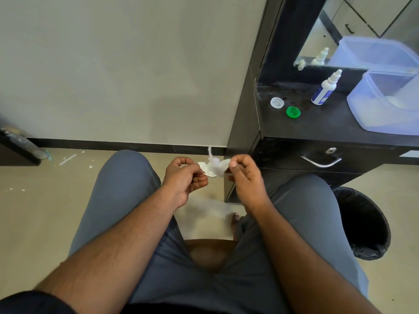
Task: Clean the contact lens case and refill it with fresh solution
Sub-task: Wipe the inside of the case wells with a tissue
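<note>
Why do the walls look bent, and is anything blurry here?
Head view: the wide lens bows the wall and dresser edges; the tissue between the left hand and right hand is smeared by motion; the bottle looks sharp.

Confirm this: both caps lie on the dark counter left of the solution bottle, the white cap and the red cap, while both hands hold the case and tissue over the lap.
One detail is wrong: the second cap is green, not red. The head view shows it beside the white cap on the counter, left of the bottle, while the left hand and right hand hold the case and tissue.
</note>
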Tool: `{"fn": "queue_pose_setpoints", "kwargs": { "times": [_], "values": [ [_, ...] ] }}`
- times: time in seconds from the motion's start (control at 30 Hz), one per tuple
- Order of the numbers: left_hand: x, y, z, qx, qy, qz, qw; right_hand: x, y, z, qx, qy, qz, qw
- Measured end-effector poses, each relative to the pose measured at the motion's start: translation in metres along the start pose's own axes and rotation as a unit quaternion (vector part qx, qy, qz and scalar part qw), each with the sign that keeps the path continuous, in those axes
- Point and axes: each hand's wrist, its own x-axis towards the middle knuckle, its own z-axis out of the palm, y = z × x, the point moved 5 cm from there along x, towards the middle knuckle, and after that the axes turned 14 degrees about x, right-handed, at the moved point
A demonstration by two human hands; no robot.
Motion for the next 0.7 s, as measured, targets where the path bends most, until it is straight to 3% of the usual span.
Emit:
{"fn": "queue_pose_setpoints", "kwargs": {
  "times": [0.1, 0.47, 0.53, 0.63, 0.7],
  "values": [
    [-0.002, 0.002, 0.005, -0.003, -0.022, 0.007, 1.0, 0.0, 0.012, 0.004, -0.101, -0.019, 0.006, 0.995],
    [0.001, 0.002, 0.003, 0.017, -0.037, 0.033, 0.999, 0.003, 0.012, -0.001, -0.102, 0.031, -0.002, 0.994],
    [0.0, 0.002, 0.004, 0.015, -0.035, 0.035, 0.999, 0.0, 0.005, 0.001, -0.159, 0.015, -0.06, 0.985],
    [-0.001, 0.0, 0.005, 0.021, -0.037, 0.035, 0.998, -0.007, -0.005, 0.016, -0.295, -0.08, -0.184, 0.934],
    [-0.001, 0.0, 0.005, 0.025, -0.04, 0.036, 0.998, -0.008, -0.004, 0.021, -0.336, -0.097, -0.201, 0.915]
  ]
}}
